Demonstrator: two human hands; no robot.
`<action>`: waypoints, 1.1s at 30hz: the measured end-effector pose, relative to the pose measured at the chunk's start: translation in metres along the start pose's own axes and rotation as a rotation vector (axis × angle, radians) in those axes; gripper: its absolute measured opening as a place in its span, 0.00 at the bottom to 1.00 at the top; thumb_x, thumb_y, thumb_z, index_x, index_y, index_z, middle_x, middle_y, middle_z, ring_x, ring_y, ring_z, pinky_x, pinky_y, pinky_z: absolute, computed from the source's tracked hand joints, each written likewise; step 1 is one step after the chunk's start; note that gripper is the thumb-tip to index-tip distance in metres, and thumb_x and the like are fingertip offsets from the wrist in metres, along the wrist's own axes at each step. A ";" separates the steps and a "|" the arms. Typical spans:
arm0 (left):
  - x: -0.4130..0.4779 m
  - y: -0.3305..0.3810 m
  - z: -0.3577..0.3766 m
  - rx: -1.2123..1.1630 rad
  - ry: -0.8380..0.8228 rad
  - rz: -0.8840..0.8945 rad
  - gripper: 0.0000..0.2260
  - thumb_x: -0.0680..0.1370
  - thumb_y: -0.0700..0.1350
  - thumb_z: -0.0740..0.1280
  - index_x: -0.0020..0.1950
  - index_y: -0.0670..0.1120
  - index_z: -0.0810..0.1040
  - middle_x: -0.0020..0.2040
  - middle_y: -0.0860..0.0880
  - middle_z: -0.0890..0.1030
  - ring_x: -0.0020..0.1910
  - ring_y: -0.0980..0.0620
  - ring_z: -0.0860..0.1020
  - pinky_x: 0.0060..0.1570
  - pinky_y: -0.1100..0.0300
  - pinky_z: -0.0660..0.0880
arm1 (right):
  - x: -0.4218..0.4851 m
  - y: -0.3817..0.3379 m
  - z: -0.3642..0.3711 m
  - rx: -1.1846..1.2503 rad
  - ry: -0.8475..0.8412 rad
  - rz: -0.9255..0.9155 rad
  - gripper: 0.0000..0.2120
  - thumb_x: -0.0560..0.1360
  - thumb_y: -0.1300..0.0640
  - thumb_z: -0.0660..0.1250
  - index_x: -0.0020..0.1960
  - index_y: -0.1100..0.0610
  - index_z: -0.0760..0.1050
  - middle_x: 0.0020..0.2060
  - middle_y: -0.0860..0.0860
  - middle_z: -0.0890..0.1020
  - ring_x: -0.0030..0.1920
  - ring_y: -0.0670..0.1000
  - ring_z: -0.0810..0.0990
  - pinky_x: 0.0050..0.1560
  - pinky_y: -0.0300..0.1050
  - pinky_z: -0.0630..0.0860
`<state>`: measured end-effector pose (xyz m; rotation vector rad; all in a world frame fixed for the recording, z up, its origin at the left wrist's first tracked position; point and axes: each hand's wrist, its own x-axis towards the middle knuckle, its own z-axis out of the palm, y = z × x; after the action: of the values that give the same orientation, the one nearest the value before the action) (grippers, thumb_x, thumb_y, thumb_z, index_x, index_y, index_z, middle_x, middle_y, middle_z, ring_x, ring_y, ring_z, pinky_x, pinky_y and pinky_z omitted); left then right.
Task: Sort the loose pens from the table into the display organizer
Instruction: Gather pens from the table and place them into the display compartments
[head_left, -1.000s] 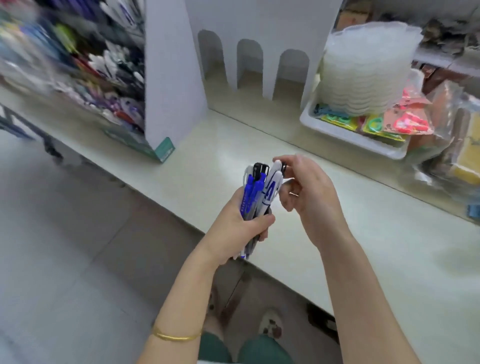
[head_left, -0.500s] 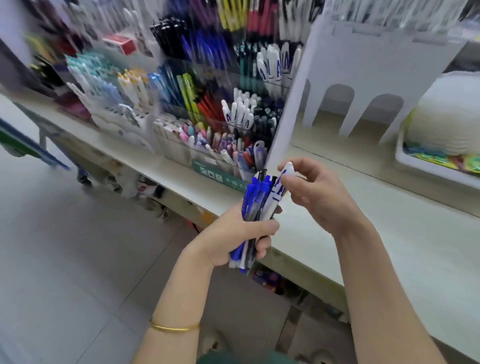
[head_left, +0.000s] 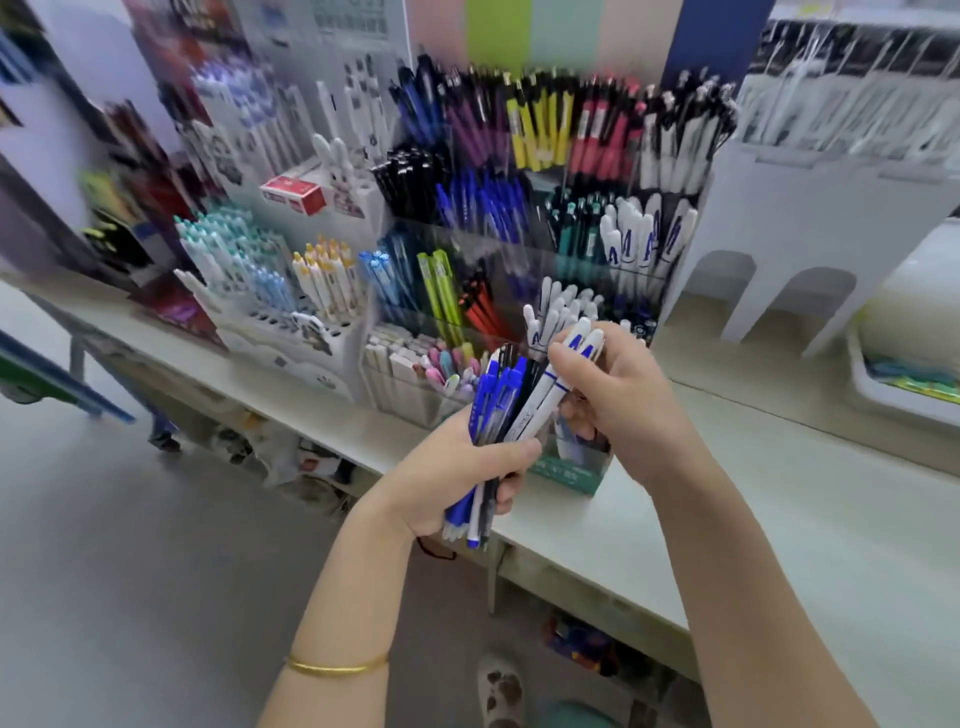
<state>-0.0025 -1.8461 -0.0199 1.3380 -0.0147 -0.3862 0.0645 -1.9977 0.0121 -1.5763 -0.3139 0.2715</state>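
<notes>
Two hands clamped: left hand (head_left: 447, 480) on a pen bundle (head_left: 492, 402), right hand (head_left: 621, 397) on white pens (head_left: 563, 371), before the colour-sorted organizer (head_left: 511, 248).

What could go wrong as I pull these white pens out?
Pulling the white pens with the right hand may drag neighbours from the pen bundle in the left hand; it sits at the table edge, so they could drop. The display organizer shows similar white pens in two compartments; misfiling is possible.
</notes>
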 end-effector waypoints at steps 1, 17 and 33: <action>0.004 0.005 -0.006 0.013 0.000 -0.002 0.08 0.75 0.40 0.67 0.53 0.42 0.72 0.32 0.50 0.70 0.27 0.54 0.69 0.27 0.63 0.69 | 0.008 0.001 0.004 0.026 0.043 -0.007 0.06 0.80 0.60 0.63 0.44 0.56 0.69 0.27 0.49 0.73 0.23 0.46 0.70 0.21 0.37 0.64; 0.056 0.052 -0.086 1.154 0.412 0.187 0.09 0.79 0.44 0.65 0.52 0.53 0.64 0.37 0.55 0.74 0.35 0.56 0.77 0.32 0.58 0.68 | 0.086 -0.031 0.037 -0.279 0.234 -0.155 0.08 0.74 0.61 0.69 0.41 0.61 0.71 0.30 0.53 0.73 0.29 0.48 0.71 0.30 0.38 0.71; 0.066 0.073 -0.144 1.542 0.001 0.324 0.09 0.78 0.46 0.63 0.54 0.49 0.63 0.41 0.53 0.70 0.40 0.45 0.75 0.36 0.54 0.72 | 0.066 -0.026 0.083 -0.401 0.306 0.148 0.02 0.72 0.61 0.71 0.42 0.59 0.82 0.30 0.53 0.77 0.29 0.47 0.72 0.30 0.37 0.69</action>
<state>0.1115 -1.7154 0.0005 2.7910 -0.6293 -0.0255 0.0954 -1.8955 0.0374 -2.0109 -0.0093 0.0784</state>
